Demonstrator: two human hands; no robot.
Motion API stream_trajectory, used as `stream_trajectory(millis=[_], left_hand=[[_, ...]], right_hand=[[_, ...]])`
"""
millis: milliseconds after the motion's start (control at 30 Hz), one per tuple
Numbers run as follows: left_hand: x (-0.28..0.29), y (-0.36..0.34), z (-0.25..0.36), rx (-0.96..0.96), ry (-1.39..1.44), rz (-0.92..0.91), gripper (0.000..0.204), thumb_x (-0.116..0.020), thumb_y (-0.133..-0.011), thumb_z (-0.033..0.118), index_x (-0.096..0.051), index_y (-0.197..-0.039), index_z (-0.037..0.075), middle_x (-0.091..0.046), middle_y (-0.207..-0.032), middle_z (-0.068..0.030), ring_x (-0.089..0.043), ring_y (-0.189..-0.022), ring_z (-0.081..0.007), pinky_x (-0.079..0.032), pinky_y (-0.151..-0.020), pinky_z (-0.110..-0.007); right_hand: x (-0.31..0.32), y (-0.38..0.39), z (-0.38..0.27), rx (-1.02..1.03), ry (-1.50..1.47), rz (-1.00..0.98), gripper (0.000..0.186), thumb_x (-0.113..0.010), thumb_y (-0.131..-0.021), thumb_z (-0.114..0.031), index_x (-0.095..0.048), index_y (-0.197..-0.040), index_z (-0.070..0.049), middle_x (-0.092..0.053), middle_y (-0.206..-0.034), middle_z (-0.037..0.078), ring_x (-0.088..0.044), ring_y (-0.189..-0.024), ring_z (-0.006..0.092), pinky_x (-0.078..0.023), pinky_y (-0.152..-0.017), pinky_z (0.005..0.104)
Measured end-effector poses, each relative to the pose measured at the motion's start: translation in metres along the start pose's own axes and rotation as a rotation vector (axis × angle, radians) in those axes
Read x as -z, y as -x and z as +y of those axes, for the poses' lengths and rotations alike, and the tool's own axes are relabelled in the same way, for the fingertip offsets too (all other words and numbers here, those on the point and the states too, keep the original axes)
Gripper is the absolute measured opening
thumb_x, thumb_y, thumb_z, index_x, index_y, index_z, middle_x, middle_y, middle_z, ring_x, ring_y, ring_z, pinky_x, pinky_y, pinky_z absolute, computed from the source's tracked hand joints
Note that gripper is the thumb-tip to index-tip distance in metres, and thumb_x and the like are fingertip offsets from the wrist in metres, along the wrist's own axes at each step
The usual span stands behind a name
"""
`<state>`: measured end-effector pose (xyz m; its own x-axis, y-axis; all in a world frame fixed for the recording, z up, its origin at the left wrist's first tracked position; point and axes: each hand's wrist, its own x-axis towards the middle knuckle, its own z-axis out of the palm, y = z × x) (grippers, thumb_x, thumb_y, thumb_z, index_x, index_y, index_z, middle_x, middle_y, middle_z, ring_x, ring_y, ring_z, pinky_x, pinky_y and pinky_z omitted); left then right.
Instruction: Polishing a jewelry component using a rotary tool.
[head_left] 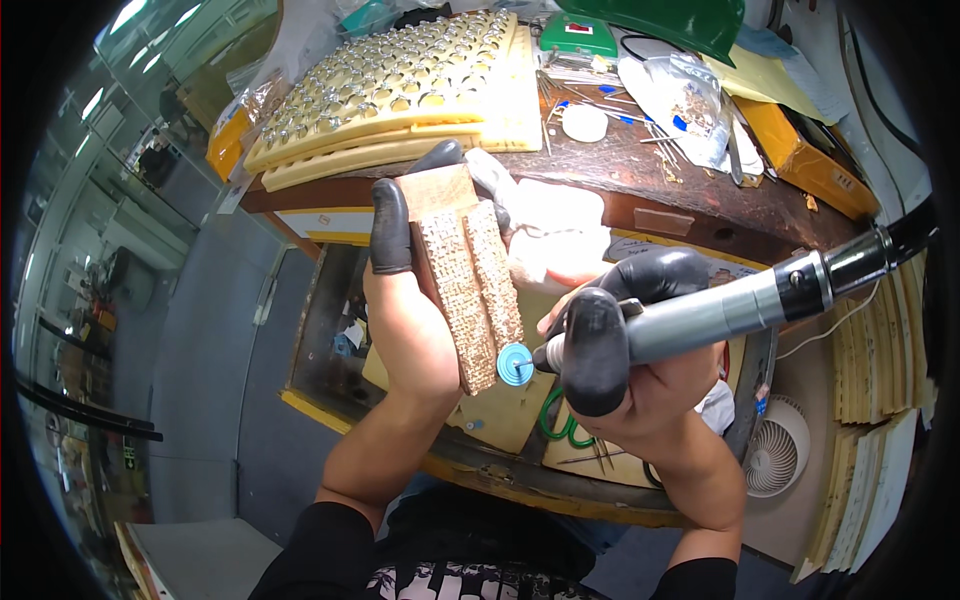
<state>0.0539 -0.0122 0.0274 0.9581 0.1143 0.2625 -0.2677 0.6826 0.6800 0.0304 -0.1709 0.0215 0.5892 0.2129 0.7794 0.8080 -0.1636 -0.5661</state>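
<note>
My left hand [408, 325], with black finger cots on its thumb and fingertips, grips a brown block [450, 290] that has a rough, pitted face and a long groove. In my right hand [665, 375], also with black finger cots, is a silver rotary handpiece [710, 325] on a black flexible shaft. A small blue disc [515, 365] is fitted at its tip. The disc sits at the block's lower right edge; whether they touch, I cannot tell. Behind the block, a bright white bundle [555, 225] lies at the bench's front edge.
Yellow trays [345, 163] with rows of shiny rings stand at the back left of the bench [690, 195]. Thin metal tools, a white round disc [584, 123] and plastic bags lie farther right. Below my hands, an open drawer holds green-handled scissors [565, 425]. A white fan [778, 452] stands lower right.
</note>
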Motion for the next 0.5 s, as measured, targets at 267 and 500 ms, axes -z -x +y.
stream_trajectory(millis=[267, 500], left_hand=[[0.0022, -0.0024, -0.0016, 0.003, 0.017, -0.001, 0.054, -0.035, -0.107, 0.045, -0.054, -0.132, 0.001, -0.063, -0.108, -0.0081, -0.061, -0.090, -0.0166, -0.055, -0.075, -0.032], [0.0015, -0.0003, 0.0002, 0.006, -0.006, -0.009, 0.054, -0.035, -0.107, 0.045, -0.055, -0.131, 0.001, -0.063, -0.109, -0.0078, -0.061, -0.091, -0.0164, -0.054, -0.077, -0.033]], right_hand=[[-0.0005, 0.0019, 0.0039, 0.018, 0.021, 0.011, 0.016, -0.066, -0.086, 0.001, -0.059, -0.099, 0.007, -0.065, -0.084, 0.012, -0.070, -0.075, 0.0217, -0.059, -0.086, 0.0481], [0.0031, 0.0008, 0.0022, 0.018, 0.024, 0.001, 0.021, -0.066, -0.086, 0.000, -0.056, -0.101, 0.009, -0.065, -0.084, 0.013, -0.070, -0.076, 0.0222, -0.059, -0.086, 0.0490]])
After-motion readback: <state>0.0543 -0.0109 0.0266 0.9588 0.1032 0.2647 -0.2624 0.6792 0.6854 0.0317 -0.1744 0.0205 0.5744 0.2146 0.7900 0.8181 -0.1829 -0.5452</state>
